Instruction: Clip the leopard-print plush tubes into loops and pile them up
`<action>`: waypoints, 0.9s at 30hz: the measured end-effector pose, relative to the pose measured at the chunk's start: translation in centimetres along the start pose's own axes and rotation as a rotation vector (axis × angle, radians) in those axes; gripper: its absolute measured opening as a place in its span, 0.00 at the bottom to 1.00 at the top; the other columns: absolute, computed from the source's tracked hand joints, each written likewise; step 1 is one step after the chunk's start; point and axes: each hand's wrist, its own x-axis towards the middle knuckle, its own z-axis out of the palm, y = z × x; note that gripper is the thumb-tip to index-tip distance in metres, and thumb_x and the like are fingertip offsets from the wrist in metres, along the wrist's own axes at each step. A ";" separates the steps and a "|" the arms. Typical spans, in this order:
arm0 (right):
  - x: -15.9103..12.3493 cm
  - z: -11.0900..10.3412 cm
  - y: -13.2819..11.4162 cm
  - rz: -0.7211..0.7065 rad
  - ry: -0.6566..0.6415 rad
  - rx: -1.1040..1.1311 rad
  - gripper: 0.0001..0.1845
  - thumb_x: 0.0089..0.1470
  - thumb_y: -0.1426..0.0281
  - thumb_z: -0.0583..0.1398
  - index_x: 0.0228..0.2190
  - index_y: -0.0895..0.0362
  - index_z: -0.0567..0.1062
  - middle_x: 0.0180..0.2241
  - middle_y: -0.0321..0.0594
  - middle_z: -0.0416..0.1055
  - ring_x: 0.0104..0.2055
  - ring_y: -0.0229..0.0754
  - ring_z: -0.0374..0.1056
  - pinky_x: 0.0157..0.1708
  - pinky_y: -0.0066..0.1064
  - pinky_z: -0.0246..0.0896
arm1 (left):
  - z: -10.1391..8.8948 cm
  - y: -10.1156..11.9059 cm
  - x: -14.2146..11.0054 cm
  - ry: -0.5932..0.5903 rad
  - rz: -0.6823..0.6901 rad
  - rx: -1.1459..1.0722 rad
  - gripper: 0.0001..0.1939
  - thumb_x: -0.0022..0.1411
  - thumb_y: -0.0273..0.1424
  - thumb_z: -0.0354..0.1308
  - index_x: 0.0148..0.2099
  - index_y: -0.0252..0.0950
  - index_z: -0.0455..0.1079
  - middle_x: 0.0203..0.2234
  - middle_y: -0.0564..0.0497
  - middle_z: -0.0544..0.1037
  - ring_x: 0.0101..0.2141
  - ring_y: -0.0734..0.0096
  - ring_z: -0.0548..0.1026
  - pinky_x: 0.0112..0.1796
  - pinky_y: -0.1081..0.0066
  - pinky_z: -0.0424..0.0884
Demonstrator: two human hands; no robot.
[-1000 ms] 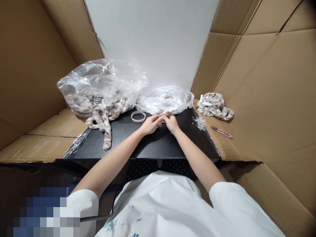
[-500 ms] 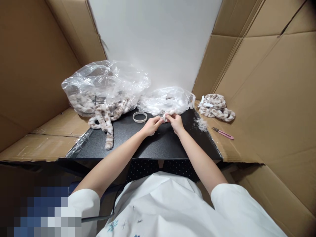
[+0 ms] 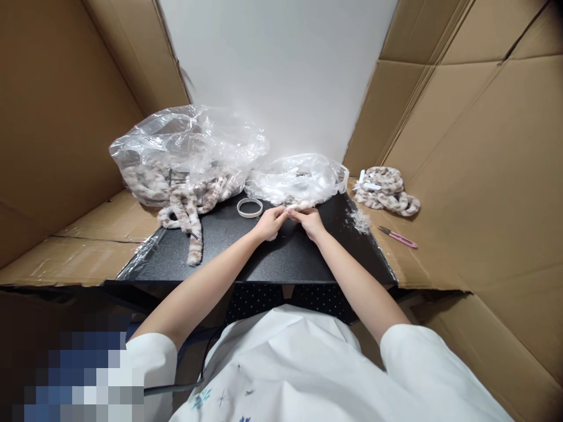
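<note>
My left hand [image 3: 269, 223] and my right hand [image 3: 310, 221] meet over the black table [image 3: 246, 258], fingers pinched together on a small white fuzzy piece [image 3: 294, 207] between them. The piece lies right at the front edge of a small clear plastic bag [image 3: 299, 179] of white parts. A white tape ring [image 3: 249, 207] rests just left of my left hand. Spotted furry strips [image 3: 190, 214] spill from a bigger clear bag [image 3: 185, 152] at the back left.
Cardboard walls stand on both sides and a white wall behind. On the right cardboard lie a pile of spotted furry loops [image 3: 387, 190], pink snips [image 3: 398, 237] and a tuft of white fluff [image 3: 359, 220].
Both hands stay together at the same spot, shifting slightly; the fingers have worked closer on the white piece. The view has barely shifted.
</note>
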 end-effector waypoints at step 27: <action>0.5 -1.4 -1.4 -0.092 -0.022 -0.110 0.23 0.31 0.54 0.71 0.27 0.57 0.76 0.27 0.38 0.76 0.29 0.40 0.70 0.28 0.30 0.65 | -0.3 1.0 -0.2 -0.001 -0.007 0.200 0.21 0.64 0.44 0.47 0.27 0.35 0.65 0.20 0.54 0.66 0.24 0.73 0.62 0.29 0.73 0.59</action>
